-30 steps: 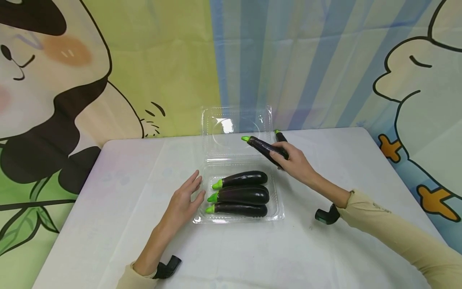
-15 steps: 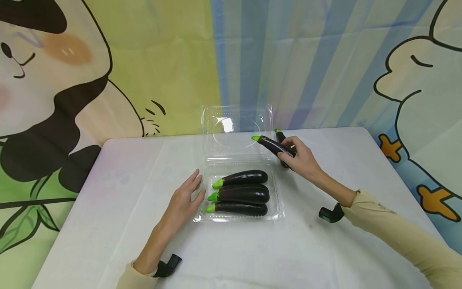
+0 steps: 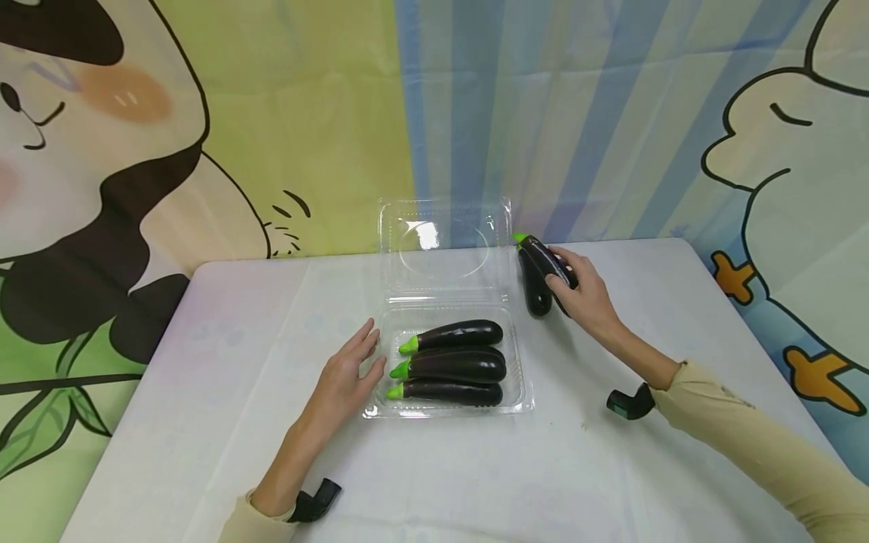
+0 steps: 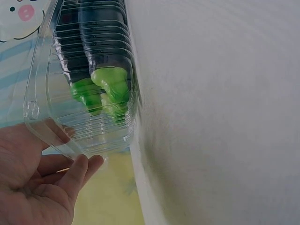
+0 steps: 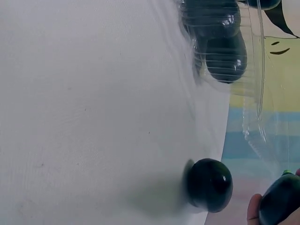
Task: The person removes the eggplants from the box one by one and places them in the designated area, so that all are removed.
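Observation:
My right hand (image 3: pixel 585 290) grips a dark eggplant with a green stem (image 3: pixel 543 260) at the back right of the table, beside the clear box. Just left of it a second eggplant (image 3: pixel 533 290) lies on the cloth; in the right wrist view this eggplant (image 5: pixel 209 185) shows its round end. Several eggplants lie side by side in the clear plastic box (image 3: pixel 519 362), stems to the left, the nearest eggplant (image 3: pixel 453 392) at its front. At the box's left wall, my left hand (image 3: pixel 345 377) has its fingers extended; the left wrist view shows the fingertips (image 4: pixel 95 161) right at the rim.
The box's hinged clear lid (image 3: pixel 444 245) stands raised at the back. A white cloth covers the table (image 3: pixel 434 467). Behind it hangs a printed curtain (image 3: pixel 326 113) with cartoon animals. Black wrist mounts (image 3: pixel 631 402) sit under both forearms.
My right hand has carried its eggplant right, away from the lid, turning it alongside the eggplant on the cloth, which is now more visible. My left hand has stayed still.

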Demonstrator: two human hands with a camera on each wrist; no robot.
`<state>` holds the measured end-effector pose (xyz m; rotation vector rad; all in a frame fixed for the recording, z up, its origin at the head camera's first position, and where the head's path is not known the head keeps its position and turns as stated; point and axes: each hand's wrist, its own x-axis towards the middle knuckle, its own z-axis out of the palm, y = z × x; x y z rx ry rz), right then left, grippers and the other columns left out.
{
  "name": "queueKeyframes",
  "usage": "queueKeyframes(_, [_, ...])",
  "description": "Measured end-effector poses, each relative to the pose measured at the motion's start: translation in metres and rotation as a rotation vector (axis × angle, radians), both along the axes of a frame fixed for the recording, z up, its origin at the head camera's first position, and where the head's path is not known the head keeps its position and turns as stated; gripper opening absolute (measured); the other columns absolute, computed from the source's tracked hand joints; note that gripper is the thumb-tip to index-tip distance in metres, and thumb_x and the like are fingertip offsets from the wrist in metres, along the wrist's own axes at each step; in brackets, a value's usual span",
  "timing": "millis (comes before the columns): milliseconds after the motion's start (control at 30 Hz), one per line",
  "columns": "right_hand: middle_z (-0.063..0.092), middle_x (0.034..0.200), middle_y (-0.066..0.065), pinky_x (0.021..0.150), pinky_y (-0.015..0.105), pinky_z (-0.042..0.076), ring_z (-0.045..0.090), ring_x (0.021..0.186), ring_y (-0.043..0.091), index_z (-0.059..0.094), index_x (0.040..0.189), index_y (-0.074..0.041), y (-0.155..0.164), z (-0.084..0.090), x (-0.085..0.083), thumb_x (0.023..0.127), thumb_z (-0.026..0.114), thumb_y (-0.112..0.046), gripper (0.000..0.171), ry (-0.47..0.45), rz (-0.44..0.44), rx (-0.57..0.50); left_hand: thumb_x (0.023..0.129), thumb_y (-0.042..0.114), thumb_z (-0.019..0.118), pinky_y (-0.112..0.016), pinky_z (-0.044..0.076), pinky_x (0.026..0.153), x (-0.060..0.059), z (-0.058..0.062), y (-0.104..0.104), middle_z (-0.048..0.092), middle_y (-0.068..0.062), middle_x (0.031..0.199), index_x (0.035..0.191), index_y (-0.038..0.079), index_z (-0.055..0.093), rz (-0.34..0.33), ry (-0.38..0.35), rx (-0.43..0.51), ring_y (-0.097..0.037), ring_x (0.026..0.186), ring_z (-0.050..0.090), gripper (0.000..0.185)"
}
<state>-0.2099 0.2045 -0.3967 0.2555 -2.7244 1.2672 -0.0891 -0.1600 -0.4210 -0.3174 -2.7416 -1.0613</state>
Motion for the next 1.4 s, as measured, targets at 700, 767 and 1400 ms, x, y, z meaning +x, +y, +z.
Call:
queueKeyframes(700, [0.044, 0.131, 0.025, 0.084, 0.046, 0.039, 0.046, 0.108, 0.036, 0.032, 0.143, -0.015, 0.027, -0.016, -0.02, 0.092, 0.049, -0.032, 0.057, -0.055, -0.132, 0.043, 0.087, 0.015, 0.06, -0.04, 0.048, 0.095, 0.001, 0.001, 0.001, 0.04, -0.012, 0.144, 0.13, -0.002, 0.049, 0.01, -0.025, -0.039, -0.025, 0.115, 0.058, 0.047])
queueKeyframes(767, [0.041, 0.137, 0.026, 0.09, 0.05, 0.039, 0.044, 0.115, 0.039, 0.03, 0.144, -0.013, 0.029, -0.018, -0.021, 0.093, 0.048, -0.033, 0.058, -0.084, -0.121, 0.044, 0.087, 0.015, 0.06, -0.04, 0.048, 0.095, 0.001, 0.001, 0.001, 0.04, -0.012, 0.144, 0.13, -0.002, 0.049, 0.009, -0.02, -0.039, -0.025, 0.115, 0.058, 0.047])
queueKeyframes(1400, [0.022, 0.149, 0.024, 0.105, 0.057, 0.03, 0.027, 0.133, 0.044, 0.018, 0.148, -0.013, 0.034, -0.027, -0.036, 0.096, 0.039, -0.039, 0.062, -0.243, -0.081, 0.058, 0.087, 0.014, 0.06, -0.039, 0.048, 0.095, 0.002, 0.001, 0.001, 0.04, -0.013, 0.144, 0.13, -0.003, 0.048, 0.004, -0.005, -0.052, -0.026, 0.117, 0.056, 0.048])
